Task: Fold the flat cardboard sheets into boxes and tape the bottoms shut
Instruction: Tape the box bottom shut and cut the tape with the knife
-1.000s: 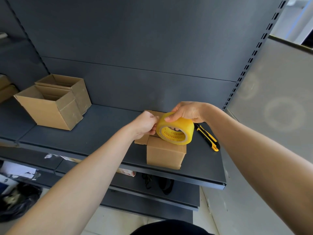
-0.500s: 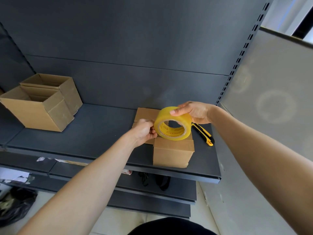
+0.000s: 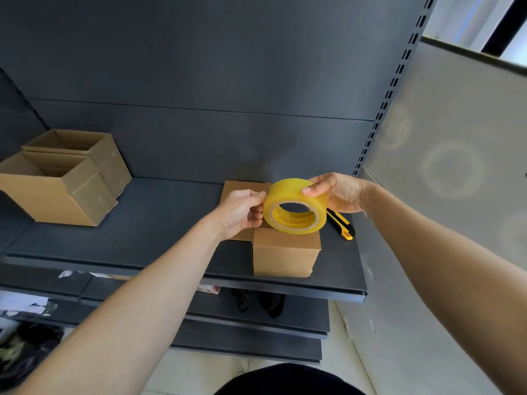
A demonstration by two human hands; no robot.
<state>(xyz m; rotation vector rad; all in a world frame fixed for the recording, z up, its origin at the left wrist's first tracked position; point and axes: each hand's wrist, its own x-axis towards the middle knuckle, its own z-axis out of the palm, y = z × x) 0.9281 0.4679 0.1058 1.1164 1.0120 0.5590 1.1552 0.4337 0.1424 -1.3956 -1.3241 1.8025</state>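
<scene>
Shelving of dark metal fills our view. On the shelf a front open box and a rear open box stand touching at the far left, well apart from our work. A yellow-and-black utility knife lies just right of it, its far end hidden behind our right grip.

Both forearms reach forward. Our right grip curls round the tape roll from the right and holds it in the air. Our left grip pinches at the roll's left rim with thumb and fingertips.

The roll is translucent yellow with its core facing us. It hides the top of the small box, which stands near the shelf's front edge. A flat cardboard sheet lies behind the box, partly under our left grip.
</scene>
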